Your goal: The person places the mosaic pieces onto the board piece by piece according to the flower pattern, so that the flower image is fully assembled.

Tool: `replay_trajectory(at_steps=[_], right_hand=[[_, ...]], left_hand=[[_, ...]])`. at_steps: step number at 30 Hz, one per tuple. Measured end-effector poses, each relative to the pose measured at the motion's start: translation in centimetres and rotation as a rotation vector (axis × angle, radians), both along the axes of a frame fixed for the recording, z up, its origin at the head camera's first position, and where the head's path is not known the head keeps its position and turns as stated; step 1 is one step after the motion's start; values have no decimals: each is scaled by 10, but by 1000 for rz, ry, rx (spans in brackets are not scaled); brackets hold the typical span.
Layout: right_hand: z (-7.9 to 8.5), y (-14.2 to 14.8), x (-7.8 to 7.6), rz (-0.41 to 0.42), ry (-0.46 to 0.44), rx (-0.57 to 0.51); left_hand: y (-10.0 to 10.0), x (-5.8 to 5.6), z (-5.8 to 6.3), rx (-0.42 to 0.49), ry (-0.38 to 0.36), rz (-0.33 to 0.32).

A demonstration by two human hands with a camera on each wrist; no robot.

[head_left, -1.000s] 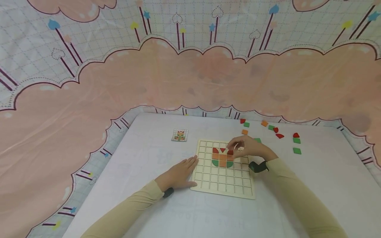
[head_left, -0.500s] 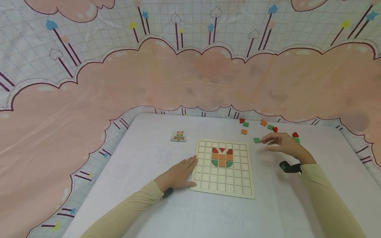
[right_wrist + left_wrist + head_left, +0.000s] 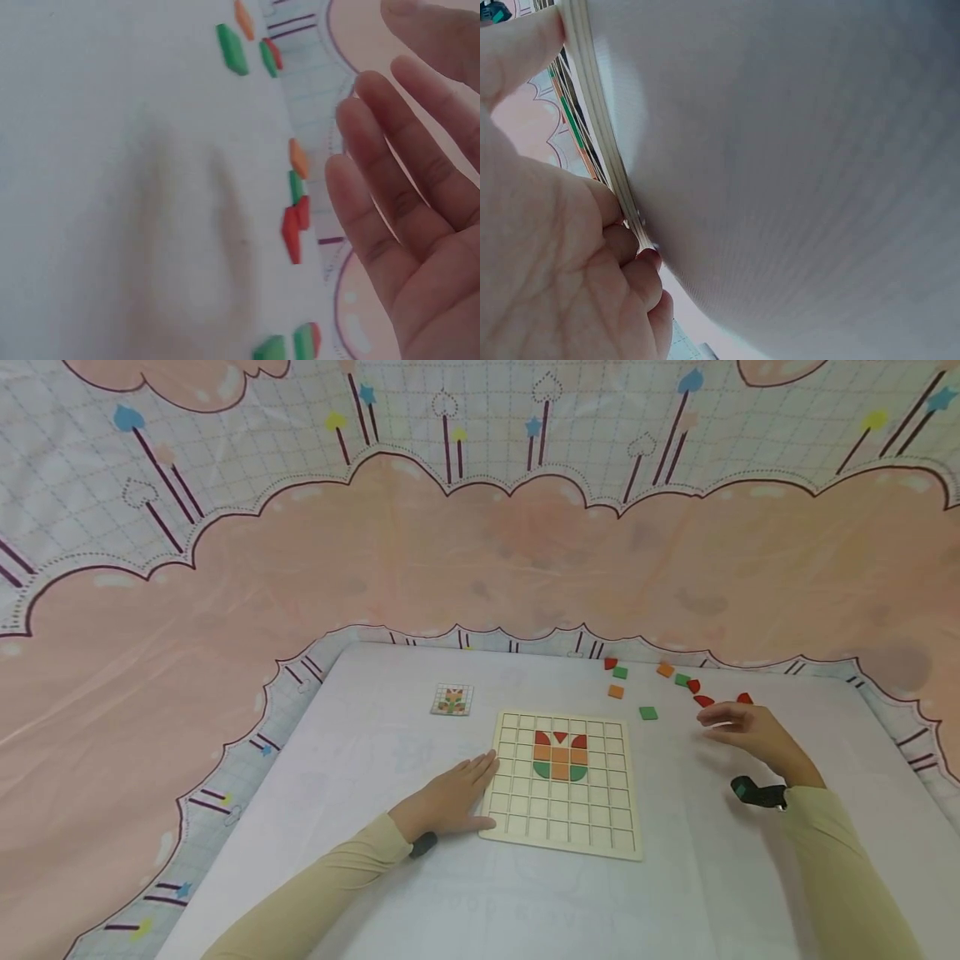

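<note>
A pale wooden grid board (image 3: pixel 558 827) lies on the white table, with red, orange and green tiles forming a tulip-like shape (image 3: pixel 560 757) in its upper middle. My left hand (image 3: pixel 450 793) rests against the board's left edge, fingers extended, thumb at the lower corner. In the left wrist view its fingertips touch the board's side (image 3: pixel 604 127). Over the right part of the table hovers my right hand (image 3: pixel 761 739), its fingers loosely bent and holding nothing. A red tile (image 3: pixel 703 701) lies right by its fingertips, and another red tile (image 3: pixel 744 697) shows just behind the hand.
A small pattern card (image 3: pixel 452 700) lies beyond the board to the left. Loose tiles sit along the back right: a green square (image 3: pixel 648 713), an orange square (image 3: pixel 616 692) and several others. A printed cloth (image 3: pixel 480 552) hangs behind the table.
My right hand has moved from the tulip shape on the board to the right, over the loose tiles, uncovering the red tile at the shape's upper right. My left hand stays put.
</note>
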State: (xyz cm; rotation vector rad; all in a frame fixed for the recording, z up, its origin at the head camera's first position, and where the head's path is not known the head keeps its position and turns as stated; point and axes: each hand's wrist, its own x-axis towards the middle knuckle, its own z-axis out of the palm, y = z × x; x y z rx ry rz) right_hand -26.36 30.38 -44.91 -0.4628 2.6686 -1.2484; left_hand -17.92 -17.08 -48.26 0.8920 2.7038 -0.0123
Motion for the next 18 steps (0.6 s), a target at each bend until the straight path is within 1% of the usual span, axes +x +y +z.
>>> replay_trajectory(at_steps=[4,9,13,18], right_hand=[[-12,-5,-10,-2,-27,-27],[-22,-22,-28,-31,-27,-36],[-28,-37,-46,-32,-25,-24],[-30,-56,-66,-28,-34,-3]], left_hand=[[0,0,-1,-3,-1,4],[-1,1,0,-1,2,0],[-1,1,1,-2,-1,2],[0,1,1,-10,-5,5]])
